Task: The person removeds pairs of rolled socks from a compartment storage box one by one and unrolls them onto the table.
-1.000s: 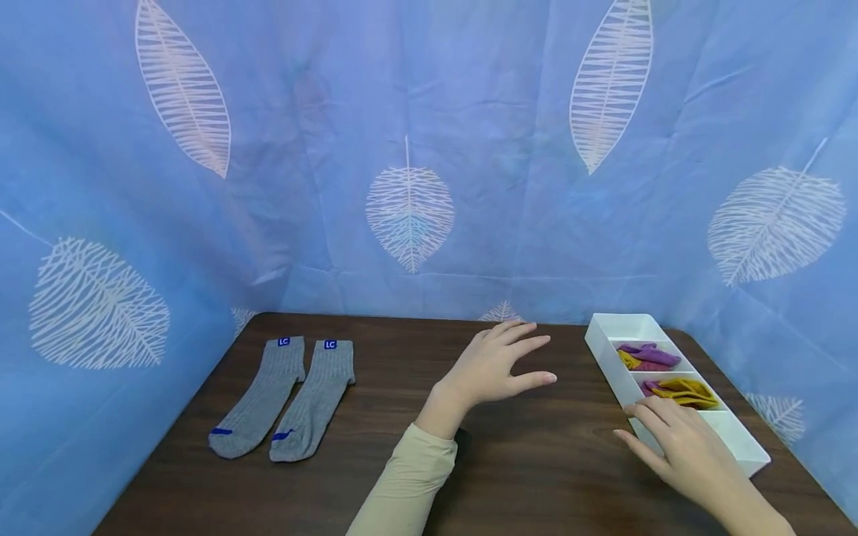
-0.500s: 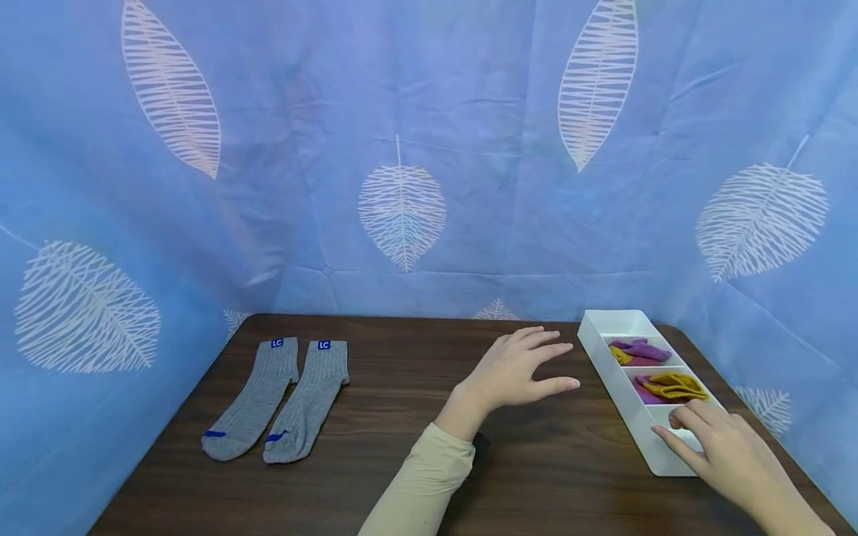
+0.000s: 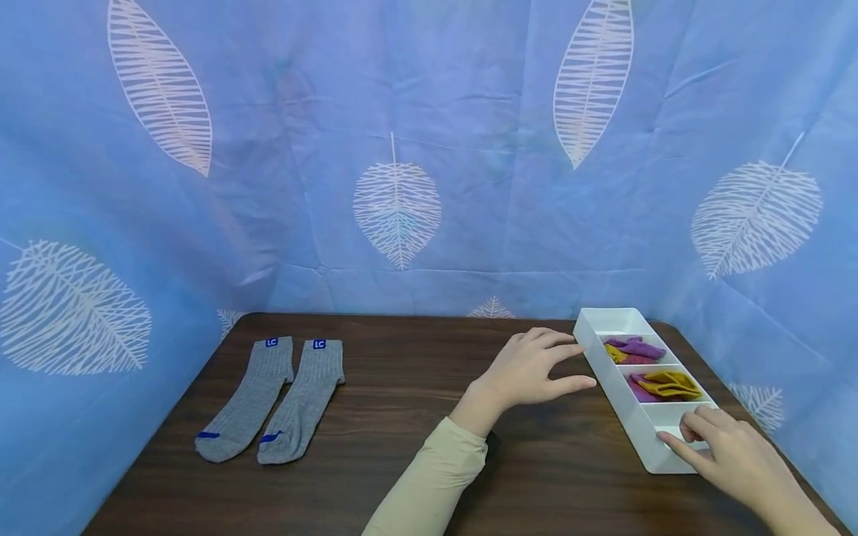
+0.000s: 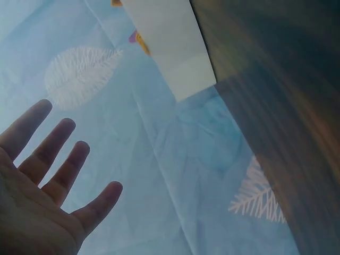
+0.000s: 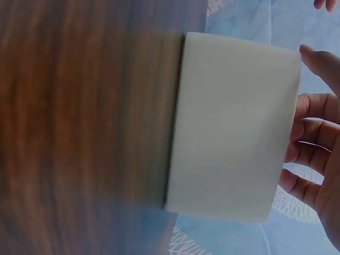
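A white three-compartment tray lies on the right of a dark wooden table. Its far compartment holds a purple and yellow sock, its middle one a yellow and purple sock. My left hand reaches to the tray's left wall with straight fingers, at or just short of it. My right hand grips the tray's near end, fingers curled over the rim. In the right wrist view the curled fingers lie against the tray. The left wrist view shows the spread left hand and the tray.
A pair of grey socks with blue labels lies flat at the table's left. A blue leaf-print curtain walls in the back and both sides. The tray sits close to the table's right edge.
The tray's near end has swung left, so it lies straighter. My right hand shifted onto the near end. My left hand moved right to the tray's left wall.
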The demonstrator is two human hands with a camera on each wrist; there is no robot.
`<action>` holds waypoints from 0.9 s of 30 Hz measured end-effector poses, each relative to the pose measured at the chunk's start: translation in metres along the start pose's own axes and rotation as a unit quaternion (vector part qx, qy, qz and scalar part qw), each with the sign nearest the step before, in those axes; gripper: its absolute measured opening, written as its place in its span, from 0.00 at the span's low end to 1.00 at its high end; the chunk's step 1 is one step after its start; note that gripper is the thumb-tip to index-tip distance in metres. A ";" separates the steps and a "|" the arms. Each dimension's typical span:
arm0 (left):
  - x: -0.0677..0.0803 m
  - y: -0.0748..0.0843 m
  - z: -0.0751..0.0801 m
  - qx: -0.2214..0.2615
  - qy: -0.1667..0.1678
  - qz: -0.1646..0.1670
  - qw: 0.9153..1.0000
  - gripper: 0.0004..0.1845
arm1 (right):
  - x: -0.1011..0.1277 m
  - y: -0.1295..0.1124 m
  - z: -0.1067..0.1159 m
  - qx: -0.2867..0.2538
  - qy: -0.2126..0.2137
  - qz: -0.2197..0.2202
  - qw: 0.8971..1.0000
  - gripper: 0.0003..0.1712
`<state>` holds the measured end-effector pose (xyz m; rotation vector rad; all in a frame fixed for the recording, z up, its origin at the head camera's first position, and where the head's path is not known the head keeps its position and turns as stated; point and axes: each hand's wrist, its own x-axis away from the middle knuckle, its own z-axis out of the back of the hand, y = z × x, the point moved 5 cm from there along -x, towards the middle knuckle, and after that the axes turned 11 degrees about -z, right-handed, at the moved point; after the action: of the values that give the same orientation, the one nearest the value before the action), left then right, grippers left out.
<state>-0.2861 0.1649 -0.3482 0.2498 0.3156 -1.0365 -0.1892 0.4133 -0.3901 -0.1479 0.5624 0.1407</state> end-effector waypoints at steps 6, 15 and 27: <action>-0.013 0.005 -0.014 -0.026 -0.013 0.001 1.000 0.32 | 0.000 -0.001 -0.009 -0.007 -0.025 -0.021 0.999 0.26; -0.039 0.019 -0.044 -0.052 -0.042 0.009 0.998 0.30 | 0.004 0.006 -0.006 -0.012 -0.045 -0.045 0.998 0.27; -0.072 0.042 -0.072 -0.029 -0.079 0.037 0.996 0.29 | 0.005 0.009 -0.003 -0.022 -0.029 -0.020 0.999 0.28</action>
<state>-0.2935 0.2675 -0.3860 0.1254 0.1904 -0.9656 -0.1882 0.4216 -0.3964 -0.1976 0.4985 0.1174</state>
